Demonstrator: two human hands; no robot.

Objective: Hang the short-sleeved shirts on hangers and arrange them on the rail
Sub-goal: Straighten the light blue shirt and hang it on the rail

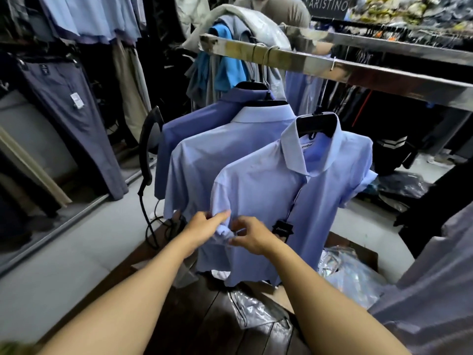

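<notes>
Both hands, left hand [204,226] and right hand [252,235], are pinching the front light-blue shirt [281,201]'s crumpled sleeve cuff [224,233]; unrolling it gently outward, without tugging the hanger [316,124], would probably work best.

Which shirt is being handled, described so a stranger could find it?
Start at the shiny metal rail across the upper right, where three blue short-sleeved shirts hang. It is the nearest, pale blue shirt; it alone shows a black swing tag, and the left hand and right hand pinch its sleeve.

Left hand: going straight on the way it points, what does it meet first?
The left hand pinches the front shirt's sleeve, so that comes first; beyond it, likely the shirt's chest.
</notes>
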